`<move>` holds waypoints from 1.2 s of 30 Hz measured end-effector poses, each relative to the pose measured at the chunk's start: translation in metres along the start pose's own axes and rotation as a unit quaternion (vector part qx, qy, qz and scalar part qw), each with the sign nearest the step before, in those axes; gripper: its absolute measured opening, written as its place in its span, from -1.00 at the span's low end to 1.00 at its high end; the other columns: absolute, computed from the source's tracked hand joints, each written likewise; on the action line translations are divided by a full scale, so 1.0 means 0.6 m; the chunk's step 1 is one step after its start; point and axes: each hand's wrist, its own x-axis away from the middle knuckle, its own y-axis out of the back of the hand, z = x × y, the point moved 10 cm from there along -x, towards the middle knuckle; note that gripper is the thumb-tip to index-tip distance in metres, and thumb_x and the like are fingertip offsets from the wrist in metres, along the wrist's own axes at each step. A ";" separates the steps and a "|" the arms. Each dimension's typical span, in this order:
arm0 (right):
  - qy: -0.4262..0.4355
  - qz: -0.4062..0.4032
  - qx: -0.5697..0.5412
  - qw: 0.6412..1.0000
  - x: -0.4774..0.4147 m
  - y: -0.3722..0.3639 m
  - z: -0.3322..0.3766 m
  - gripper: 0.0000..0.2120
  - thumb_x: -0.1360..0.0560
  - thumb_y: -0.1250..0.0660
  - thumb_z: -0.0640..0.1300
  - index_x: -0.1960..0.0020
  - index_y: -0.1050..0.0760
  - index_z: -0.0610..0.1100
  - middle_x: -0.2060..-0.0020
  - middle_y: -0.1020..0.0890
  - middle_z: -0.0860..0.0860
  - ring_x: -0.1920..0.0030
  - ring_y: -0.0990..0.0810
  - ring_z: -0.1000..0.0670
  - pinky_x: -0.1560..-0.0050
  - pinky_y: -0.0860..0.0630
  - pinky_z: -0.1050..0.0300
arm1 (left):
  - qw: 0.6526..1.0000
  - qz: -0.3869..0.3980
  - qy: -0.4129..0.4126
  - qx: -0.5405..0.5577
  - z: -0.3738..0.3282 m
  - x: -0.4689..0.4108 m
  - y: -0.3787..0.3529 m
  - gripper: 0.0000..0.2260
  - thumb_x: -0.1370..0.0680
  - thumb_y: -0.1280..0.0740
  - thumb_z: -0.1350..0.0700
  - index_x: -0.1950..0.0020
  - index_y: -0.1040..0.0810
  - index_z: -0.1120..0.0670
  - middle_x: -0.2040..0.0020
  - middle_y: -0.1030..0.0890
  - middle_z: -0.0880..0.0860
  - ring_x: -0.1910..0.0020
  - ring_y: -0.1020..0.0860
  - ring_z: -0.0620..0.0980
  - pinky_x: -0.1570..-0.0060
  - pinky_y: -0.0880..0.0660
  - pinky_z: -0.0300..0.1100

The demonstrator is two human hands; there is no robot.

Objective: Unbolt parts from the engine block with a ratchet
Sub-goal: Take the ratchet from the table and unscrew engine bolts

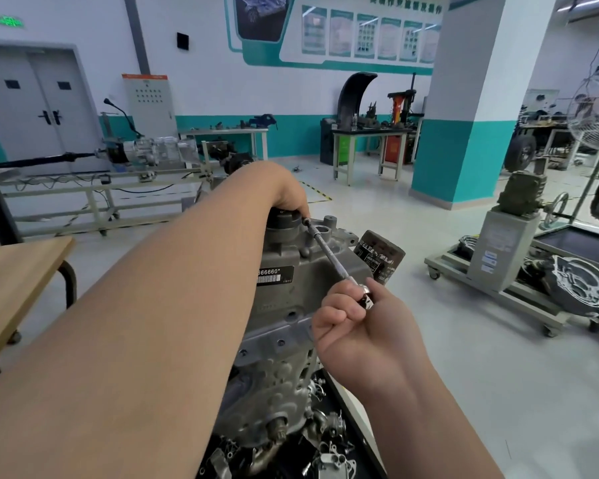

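A grey engine block (pixel 291 305) stands upright in the middle, with a barcode label on its face. A slim chrome ratchet (pixel 325 248) slants across its upper part. My right hand (pixel 357 326) grips the ratchet's lower handle end with curled fingers. My left hand (pixel 284 191) reaches over the top of the block, and its fingertips pinch the ratchet's far head beside a black round cap (pixel 284 219). A black oil filter (pixel 381 255) sticks out of the block's right side.
A wooden table (pixel 14 278) stands at the left. A tray of loose metal parts (pixel 325 454) lies under the block. A wheeled stand with a gear housing (pixel 505 247) is at the right. Workbenches and a teal pillar (pixel 464 150) stand behind.
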 end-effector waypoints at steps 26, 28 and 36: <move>0.401 -0.067 0.798 0.445 0.043 -0.078 0.127 -0.86 -0.59 -0.11 0.13 -0.02 -0.34 0.08 0.34 -0.53 0.13 0.32 -0.51 0.14 0.37 -0.34 0.14 | 0.999 -0.039 -0.007 -0.005 0.002 0.012 0.010 -0.70 -0.56 -0.34 -0.08 0.17 -0.42 0.14 0.14 -0.46 0.15 0.24 -0.47 0.08 0.35 -0.40 -0.09; 0.373 -0.049 0.722 0.580 0.031 -0.060 0.127 -0.85 -0.61 -0.14 0.07 0.02 -0.39 0.03 0.42 -0.52 0.12 0.43 -0.48 0.09 0.37 -0.37 0.14 | 0.999 -0.046 -0.019 -0.001 0.000 0.015 0.011 -0.72 -0.57 -0.32 -0.06 0.21 -0.41 0.09 0.15 -0.45 0.13 0.23 -0.47 0.08 0.33 -0.41 -0.08; 0.094 0.023 0.238 0.966 -0.013 0.017 0.057 -0.69 -0.67 -0.06 0.07 0.15 -0.30 -0.10 0.49 -0.35 0.03 0.60 -0.22 0.06 0.56 -0.30 0.20 | 0.996 -0.082 -0.047 0.003 -0.004 0.028 0.018 -0.76 -0.58 -0.29 -0.03 0.25 -0.41 0.02 0.11 -0.39 0.06 0.22 -0.40 0.02 0.09 -0.39 -0.03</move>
